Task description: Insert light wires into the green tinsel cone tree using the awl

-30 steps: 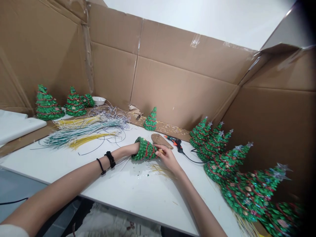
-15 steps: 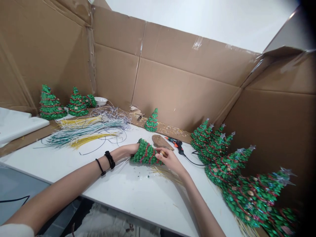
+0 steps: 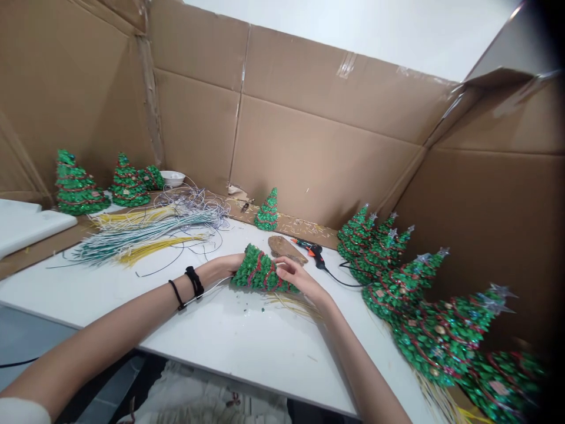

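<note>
A green glittery handmade Christmas tree (image 3: 260,272) with red garland lies on its side just above the white table (image 3: 247,341). My left hand (image 3: 227,265) grips its left end. My right hand (image 3: 300,278) presses its fingers on the right end. A thin white strand runs from under the tree past my left wrist. Green scraps and pale straw-like strips lie on the table just below the tree. A hot glue gun (image 3: 311,251) and a brown piece of bark (image 3: 286,249) lie just beyond my right hand.
Finished trees (image 3: 424,318) crowd the right side, and others stand at the back, with a white bowl (image 3: 172,178). Bundles of green, yellow and white strips (image 3: 145,235) with tangled wire lie left. Cardboard walls (image 3: 326,141) surround the table.
The view has shifted slightly. The tree has turned a little between my hands, and the small tan piece seen in my right fingers earlier no longer shows.
</note>
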Demonstrator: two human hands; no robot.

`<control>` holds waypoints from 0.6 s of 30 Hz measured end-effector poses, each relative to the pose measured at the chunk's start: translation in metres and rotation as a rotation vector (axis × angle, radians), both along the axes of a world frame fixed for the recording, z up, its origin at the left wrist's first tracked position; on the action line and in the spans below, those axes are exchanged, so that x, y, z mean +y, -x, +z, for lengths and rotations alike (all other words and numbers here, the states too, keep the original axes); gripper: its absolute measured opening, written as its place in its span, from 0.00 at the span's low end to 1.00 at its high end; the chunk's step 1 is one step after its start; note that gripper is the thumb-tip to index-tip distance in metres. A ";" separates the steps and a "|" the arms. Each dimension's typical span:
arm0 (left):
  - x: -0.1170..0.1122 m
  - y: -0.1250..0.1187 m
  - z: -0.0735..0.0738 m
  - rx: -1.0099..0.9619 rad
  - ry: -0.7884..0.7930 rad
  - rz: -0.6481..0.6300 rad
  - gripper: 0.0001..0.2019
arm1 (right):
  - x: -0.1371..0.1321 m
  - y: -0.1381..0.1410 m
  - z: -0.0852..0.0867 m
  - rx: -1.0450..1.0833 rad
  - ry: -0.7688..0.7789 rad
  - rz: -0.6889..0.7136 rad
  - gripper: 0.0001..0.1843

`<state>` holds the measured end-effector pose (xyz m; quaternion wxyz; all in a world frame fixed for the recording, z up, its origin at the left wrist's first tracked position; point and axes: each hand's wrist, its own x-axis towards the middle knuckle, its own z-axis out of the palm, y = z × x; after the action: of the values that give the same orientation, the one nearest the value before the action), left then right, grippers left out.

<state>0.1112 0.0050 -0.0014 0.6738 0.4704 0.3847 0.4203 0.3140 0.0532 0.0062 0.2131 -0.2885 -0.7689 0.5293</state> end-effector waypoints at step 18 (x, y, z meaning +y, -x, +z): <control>0.008 -0.004 -0.011 0.072 -0.048 0.007 0.08 | -0.001 0.000 0.001 0.047 -0.019 0.064 0.24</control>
<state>0.1157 0.0128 -0.0122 0.6465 0.5000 0.4002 0.4147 0.3145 0.0518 0.0076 0.2166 -0.2493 -0.7775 0.5351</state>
